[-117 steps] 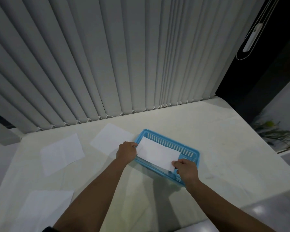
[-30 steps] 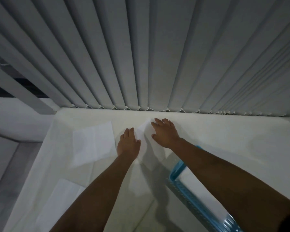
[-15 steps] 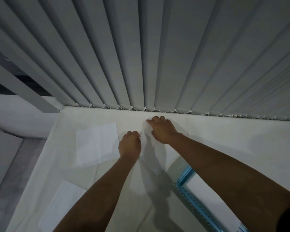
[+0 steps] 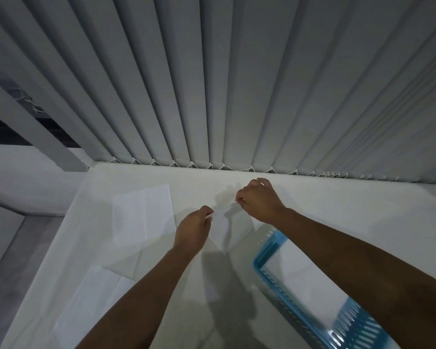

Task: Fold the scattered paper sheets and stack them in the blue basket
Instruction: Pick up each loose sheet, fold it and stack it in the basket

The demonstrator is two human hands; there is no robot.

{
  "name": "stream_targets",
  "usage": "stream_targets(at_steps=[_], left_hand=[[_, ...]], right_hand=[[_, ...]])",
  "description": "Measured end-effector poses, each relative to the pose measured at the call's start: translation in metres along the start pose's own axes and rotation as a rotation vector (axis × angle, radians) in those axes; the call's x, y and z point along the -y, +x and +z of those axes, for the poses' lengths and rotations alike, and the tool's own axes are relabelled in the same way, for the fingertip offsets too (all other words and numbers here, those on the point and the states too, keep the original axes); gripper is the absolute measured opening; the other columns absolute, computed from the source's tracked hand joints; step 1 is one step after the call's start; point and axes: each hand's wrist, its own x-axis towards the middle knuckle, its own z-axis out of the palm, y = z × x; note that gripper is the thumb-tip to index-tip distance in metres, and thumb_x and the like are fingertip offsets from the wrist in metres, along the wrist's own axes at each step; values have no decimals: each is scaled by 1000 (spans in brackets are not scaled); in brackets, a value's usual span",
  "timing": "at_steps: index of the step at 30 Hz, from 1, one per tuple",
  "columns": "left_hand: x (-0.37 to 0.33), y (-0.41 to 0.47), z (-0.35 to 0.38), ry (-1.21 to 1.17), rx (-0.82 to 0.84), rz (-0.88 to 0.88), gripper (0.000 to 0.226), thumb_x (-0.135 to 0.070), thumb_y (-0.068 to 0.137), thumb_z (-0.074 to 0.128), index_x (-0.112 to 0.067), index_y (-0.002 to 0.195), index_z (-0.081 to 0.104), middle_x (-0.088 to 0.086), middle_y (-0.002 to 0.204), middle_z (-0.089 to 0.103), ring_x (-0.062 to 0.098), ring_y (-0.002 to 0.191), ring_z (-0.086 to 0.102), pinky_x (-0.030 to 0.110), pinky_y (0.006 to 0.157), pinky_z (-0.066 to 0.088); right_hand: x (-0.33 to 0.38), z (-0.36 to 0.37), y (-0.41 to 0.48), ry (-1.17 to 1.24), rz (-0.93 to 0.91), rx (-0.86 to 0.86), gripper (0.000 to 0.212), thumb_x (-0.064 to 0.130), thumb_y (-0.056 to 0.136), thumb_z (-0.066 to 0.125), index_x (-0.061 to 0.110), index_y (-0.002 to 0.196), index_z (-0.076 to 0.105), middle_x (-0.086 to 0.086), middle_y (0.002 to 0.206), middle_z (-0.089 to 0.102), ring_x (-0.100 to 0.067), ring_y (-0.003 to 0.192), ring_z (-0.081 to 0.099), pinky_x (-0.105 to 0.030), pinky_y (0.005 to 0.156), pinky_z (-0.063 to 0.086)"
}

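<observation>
A white paper sheet (image 4: 223, 229) lies near the back of the pale table, its far edge lifted between my two hands. My left hand (image 4: 193, 229) pinches the sheet's left far corner. My right hand (image 4: 258, 200) pinches the right far corner, fingers curled shut. The blue basket (image 4: 267, 250) sits at the lower right, partly hidden under my right forearm, with a folded white sheet (image 4: 305, 285) lying inside it. Another unfolded sheet (image 4: 142, 214) lies flat to the left, and a third sheet (image 4: 93, 298) rests near the table's left front edge.
Grey vertical blinds (image 4: 224, 84) hang right behind the table's back edge. The table's left edge (image 4: 68, 222) drops off to a grey floor.
The hands went from the basket to the sheet at the back of the table. Over the last second they went from pressing flat on it to pinching and lifting its far edge.
</observation>
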Motion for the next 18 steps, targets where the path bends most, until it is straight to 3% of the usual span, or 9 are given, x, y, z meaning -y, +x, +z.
stream_targets(at_steps=[4,6,11,14,18], left_hand=[[-2,-14,7,12,47,37,20,-20,93,47,-22,106,62,2,96,68,21,90,61,29,69,44],[-2,-18,11,6,91,69,20,-26,92,52,-25,108,63,-4,103,68,19,100,61,28,78,46],[-11,-20,19,-39,177,-38,37,-53,89,51,-30,116,62,-13,124,60,11,116,52,25,100,39],[-10,-15,26,22,175,-10,36,-46,94,46,-25,119,61,-9,129,58,12,120,49,26,103,37],[-11,-2,33,74,52,-30,31,-31,96,46,-21,123,56,-2,129,56,19,120,49,31,101,43]], right_hand=[[-5,6,-24,-42,-11,38,27,28,94,44,28,104,69,4,100,71,-20,112,51,-39,112,18],[-5,8,-34,-47,-16,89,31,28,94,41,28,107,69,5,106,70,-19,115,50,-41,113,16],[-5,19,-42,-19,44,218,39,27,96,37,31,130,56,8,141,52,-19,134,37,-46,118,6],[-3,28,-42,-59,69,292,47,33,98,32,26,144,35,4,157,27,-24,143,23,-52,118,4],[0,35,-40,-50,111,294,51,34,97,33,22,147,28,2,159,21,-27,144,20,-56,116,6]])
